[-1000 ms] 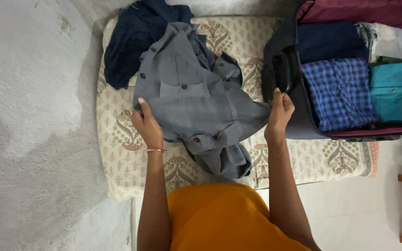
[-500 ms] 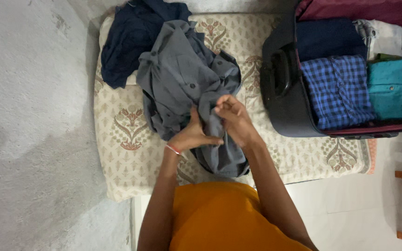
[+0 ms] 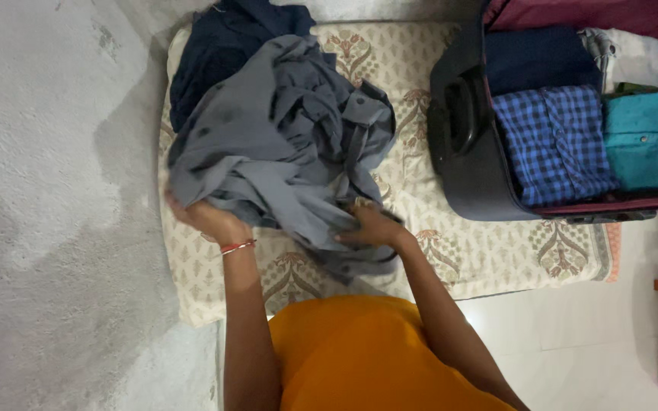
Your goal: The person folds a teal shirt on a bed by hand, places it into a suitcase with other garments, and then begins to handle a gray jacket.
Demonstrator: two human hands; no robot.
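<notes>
Both arms reach forward, hands low.
Left hand (image 3: 206,219) is closed, wrist banded; right hand (image 3: 371,227) lies palm down, fingers bent.
</notes>
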